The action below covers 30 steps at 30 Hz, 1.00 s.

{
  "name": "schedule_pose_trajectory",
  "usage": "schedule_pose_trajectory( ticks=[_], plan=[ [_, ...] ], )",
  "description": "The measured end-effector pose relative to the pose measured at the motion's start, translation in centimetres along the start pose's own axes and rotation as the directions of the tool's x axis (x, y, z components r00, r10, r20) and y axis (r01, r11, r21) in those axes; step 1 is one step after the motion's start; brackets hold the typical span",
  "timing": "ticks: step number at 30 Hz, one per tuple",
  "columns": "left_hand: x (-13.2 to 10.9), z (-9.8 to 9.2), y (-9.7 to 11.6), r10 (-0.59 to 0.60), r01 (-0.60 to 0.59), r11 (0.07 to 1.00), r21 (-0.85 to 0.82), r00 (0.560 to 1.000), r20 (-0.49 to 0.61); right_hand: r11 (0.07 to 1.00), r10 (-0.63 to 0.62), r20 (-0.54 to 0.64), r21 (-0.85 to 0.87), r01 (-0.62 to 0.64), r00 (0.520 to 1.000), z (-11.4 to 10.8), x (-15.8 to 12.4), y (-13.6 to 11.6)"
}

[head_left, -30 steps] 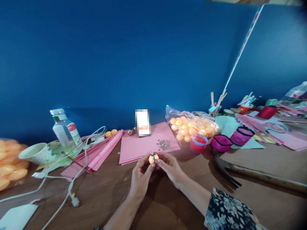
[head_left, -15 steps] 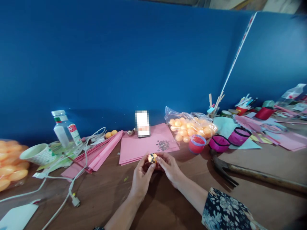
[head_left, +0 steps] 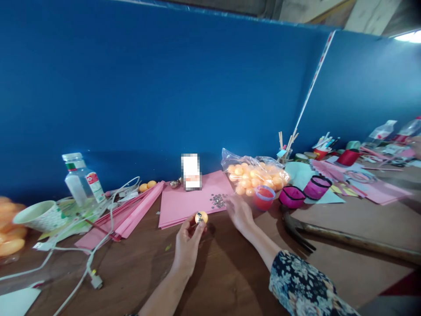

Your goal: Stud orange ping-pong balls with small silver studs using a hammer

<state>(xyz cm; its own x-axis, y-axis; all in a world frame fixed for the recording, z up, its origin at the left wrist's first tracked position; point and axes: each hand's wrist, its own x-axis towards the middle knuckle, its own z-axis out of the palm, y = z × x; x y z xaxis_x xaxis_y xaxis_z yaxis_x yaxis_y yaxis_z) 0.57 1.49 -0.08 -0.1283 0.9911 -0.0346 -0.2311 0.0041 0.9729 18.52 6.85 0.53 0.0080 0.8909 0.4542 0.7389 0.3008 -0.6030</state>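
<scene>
In my left hand [head_left: 187, 245] is an orange ping-pong-like ball [head_left: 201, 217], pinched between thumb and fingers. Small dark and silvery pieces sit on the ball's face. My right hand [head_left: 240, 215] is apart from the ball, at the right edge of the pink paper stack [head_left: 184, 202]. Its blurred fingers point toward a loose pile of small metal rings or nuts [head_left: 218, 201] on that paper. Whether those fingers hold anything does not show.
A plastic bag of orange balls [head_left: 251, 177] lies behind a red-filled cup [head_left: 264, 198]. Magenta fabric cups [head_left: 292, 197] and a hammer [head_left: 345, 237] are at right. A clear bottle [head_left: 80, 180], paper cup [head_left: 41, 216] and white cables [head_left: 90, 263] are at left.
My right hand has let go of the ball and moved right and up toward the metal pile. The ball stays in my left hand. The view has shifted slightly.
</scene>
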Motion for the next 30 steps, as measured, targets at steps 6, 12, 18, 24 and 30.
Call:
schedule_pose_trajectory(
  ticks=[6,12,18,24,30],
  plan=[
    [0.0,0.0,-0.1,0.005,-0.004,0.999,-0.040,1.000,0.027,0.963,-0.145,0.092,-0.215,0.162,0.985,0.7,-0.1,-0.4],
    [-0.3,0.3,0.3,0.011,-0.010,1.000,-0.023,0.999,0.042,0.958,-0.149,0.142,-0.224,0.178,0.979,1.1,0.2,-0.2],
    [-0.3,0.3,0.4,0.006,-0.005,1.000,-0.021,0.999,0.048,0.957,-0.165,0.112,-0.224,0.187,0.980,1.2,0.1,-0.2],
    [-0.4,0.3,0.6,0.006,-0.006,1.000,0.003,0.999,0.037,0.960,-0.162,0.110,-0.210,0.183,0.981,1.5,0.2,0.0],
    [-0.4,0.4,0.8,0.001,0.000,1.000,-0.014,0.999,0.046,0.977,-0.177,0.011,-0.119,0.177,0.984,1.6,0.2,0.2]
  ],
)
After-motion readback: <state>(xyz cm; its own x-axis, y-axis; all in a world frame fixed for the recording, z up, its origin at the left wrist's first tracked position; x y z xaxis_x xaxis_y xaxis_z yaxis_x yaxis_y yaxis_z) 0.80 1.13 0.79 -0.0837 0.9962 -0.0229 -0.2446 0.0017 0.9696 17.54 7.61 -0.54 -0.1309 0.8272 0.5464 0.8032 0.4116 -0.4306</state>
